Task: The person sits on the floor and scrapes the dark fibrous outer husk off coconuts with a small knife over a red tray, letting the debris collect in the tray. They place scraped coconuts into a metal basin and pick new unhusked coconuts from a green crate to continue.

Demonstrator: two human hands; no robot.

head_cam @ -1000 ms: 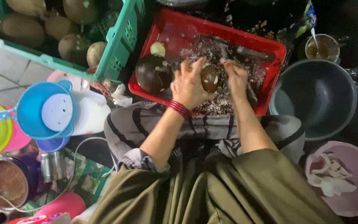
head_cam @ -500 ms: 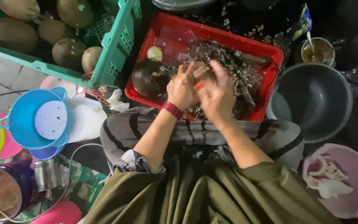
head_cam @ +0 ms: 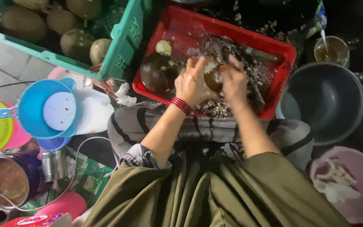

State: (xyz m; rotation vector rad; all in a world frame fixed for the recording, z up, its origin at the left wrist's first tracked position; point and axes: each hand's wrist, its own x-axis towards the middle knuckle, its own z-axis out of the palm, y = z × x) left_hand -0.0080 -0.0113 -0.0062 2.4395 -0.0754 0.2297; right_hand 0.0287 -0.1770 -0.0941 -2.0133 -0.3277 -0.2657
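Both my hands are over a red plastic tray [head_cam: 269,44] littered with grey-white scrapings. My left hand [head_cam: 192,82], with red bangles at the wrist, cups a brown round coconut piece [head_cam: 212,79] from the left. My right hand [head_cam: 234,82] grips the same piece from the right. A dark round coconut shell [head_cam: 156,75] lies in the tray just left of my left hand, with a small pale chunk [head_cam: 163,47] behind it. A dark knife-like tool [head_cam: 255,94] lies in the tray by my right hand.
A teal crate [head_cam: 122,50] of brown coconuts stands at the upper left. A dark empty bowl [head_cam: 328,101] sits to the right, a pink bowl [head_cam: 356,185] with white scraps below it. A blue scoop [head_cam: 34,109], yellow plate and cans lie at the left. A cup [head_cam: 332,49] stands behind.
My hands first held the coconut piece apart, then came close together over it; now they grip it from both sides. The camera has shifted slightly.
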